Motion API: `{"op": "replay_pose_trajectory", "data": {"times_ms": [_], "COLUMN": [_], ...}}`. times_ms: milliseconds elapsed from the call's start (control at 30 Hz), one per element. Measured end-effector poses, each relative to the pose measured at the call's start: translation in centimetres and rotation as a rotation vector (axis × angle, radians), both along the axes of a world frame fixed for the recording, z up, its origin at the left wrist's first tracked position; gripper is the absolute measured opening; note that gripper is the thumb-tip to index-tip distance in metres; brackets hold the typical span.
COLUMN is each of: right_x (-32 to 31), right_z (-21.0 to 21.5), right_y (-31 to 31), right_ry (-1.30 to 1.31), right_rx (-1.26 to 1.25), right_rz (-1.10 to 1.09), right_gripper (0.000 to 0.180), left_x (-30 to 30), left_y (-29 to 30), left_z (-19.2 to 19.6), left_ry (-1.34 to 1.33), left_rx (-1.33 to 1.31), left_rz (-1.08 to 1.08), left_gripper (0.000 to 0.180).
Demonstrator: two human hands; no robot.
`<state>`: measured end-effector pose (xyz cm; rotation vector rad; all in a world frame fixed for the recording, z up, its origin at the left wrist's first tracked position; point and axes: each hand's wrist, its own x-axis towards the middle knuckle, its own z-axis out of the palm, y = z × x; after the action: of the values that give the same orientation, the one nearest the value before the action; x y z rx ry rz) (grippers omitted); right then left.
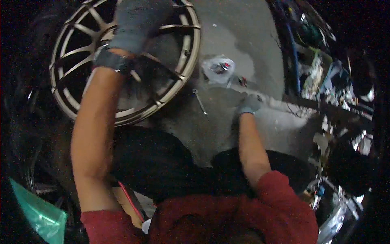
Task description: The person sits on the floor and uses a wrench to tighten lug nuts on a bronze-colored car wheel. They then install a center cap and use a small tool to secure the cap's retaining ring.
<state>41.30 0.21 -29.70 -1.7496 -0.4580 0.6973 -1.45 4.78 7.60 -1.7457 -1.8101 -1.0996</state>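
The fingers of the left hand (138, 24) are hidden behind its own back and the upper edge of the frame, so whether they are spread or closed on something I cannot tell. The fingers of the right hand (250, 104), right of the middle, are small and blurred; their state cannot be told either. Both hands wear grey gloves. The left one is raised at the top of the frame, in front of the wheel (81, 51); contact between them cannot be made out. Its forearm runs up steeply from the lower left, a dark wristband (111, 61) at the wrist. The right arm reaches up from the lower right, with the hand low near the floor (219, 36), at the left end of a pale strip (280, 105).

There is one wheel, bronze-coloured and many-spoked, filling much of the upper left. Just right of its lower rim lies one wrench (200, 102), slanting. Above the wrench is one clear plastic bag (217, 70) with red and dark contents, and beside that one small red-and-dark item (243, 81), near the right hand.

The floor is grey with darker patches. At the bottom are the person's dark trousers (154, 162) and red shirt (203, 217). A translucent green sheet (40, 213) shows at the lower left. Down the right side is shiny, jumbled clutter (317, 73), with a blue upright edge (295, 65) at the upper right. The outer corners of the room are dark.
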Motion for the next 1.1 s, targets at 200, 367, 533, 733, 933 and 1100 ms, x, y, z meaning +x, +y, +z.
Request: {"op": "replay_pose_trajectory", "data": {"times_ms": [200, 367, 533, 733, 933, 1100], "right_x": [-4.5, -2.2, -3.9, -2.9, -13.9, -19.9], "right_z": [2.0, 1.6, 3.4, 2.4, 13.8, 14.7], "right_y": [-4.6, -4.0, -3.8, -2.0, 1.1, 0.6], "right_ry": [-0.191, -0.570, -0.672, -0.366, 0.449, 0.757], "right_rx": [-0.091, -0.369, -0.474, -0.336, 0.058, 0.199], "right_rz": [0.057, 0.337, 0.434, 0.295, 0.641, 1.050], "right_gripper": [0.036, 0.035, 0.033, 0.028, 0.022, 0.029], "left_x": [1.3, 2.7, 1.9, 2.3, 2.5, 3.0], "left_y": [-1.0, -1.0, -1.5, -0.6, -1.5, -2.9], "left_z": [0.8, 1.1, 0.6, 1.2, 2.6, 5.5], "left_ry": [-0.089, -0.150, -0.124, -0.113, -0.169, -0.279], "left_rx": [-0.079, -0.111, -0.119, -0.091, -0.099, -0.182], "left_rz": [-0.207, -0.294, -0.334, -0.342, -0.243, -0.201], "left_gripper": [0.026, 0.023, 0.022, 0.023, 0.020, 0.018]}}
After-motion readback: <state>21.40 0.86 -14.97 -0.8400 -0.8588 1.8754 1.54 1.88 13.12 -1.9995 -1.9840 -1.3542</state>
